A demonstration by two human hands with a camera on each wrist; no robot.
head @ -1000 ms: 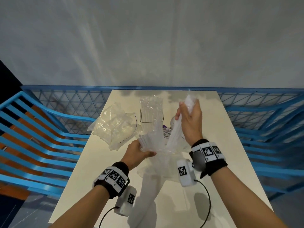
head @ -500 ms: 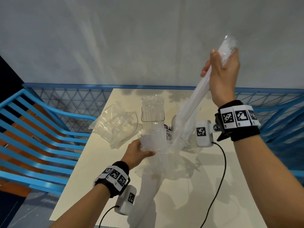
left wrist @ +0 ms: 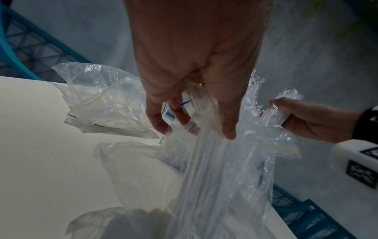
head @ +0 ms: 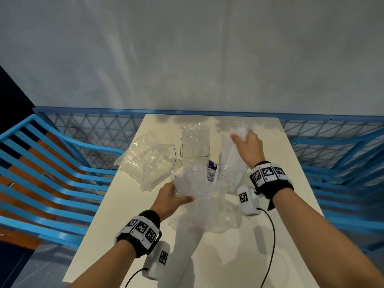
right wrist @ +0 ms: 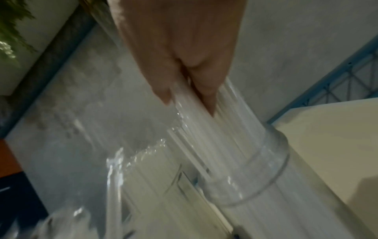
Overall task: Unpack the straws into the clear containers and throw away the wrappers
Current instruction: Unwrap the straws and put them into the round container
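My right hand [head: 246, 142] [left wrist: 294, 119] grips the top of a bundle of clear straws [head: 230, 154] [right wrist: 206, 129] whose lower ends stand inside a round clear container [head: 233, 175] [right wrist: 255, 174] on the white table [head: 280, 163]. My left hand [head: 172, 196] [left wrist: 196, 113] pinches the mouth of a clear plastic straw bag [head: 197, 188] [left wrist: 220, 174] held up in front of the containers. A square clear container [head: 195, 146] with straws in it stands behind the bag.
A crumpled empty wrapper [head: 147, 159] [left wrist: 102, 103] lies on the table to the left of the square container. Blue metal railings [head: 52, 163] run along both sides and the far edge of the table. A small purple item [head: 212, 164] shows between the containers.
My right hand drew a bundle of straws up out of the bag, high above the table, then came down and set their lower ends into the round container. My left hand stayed on the bag.
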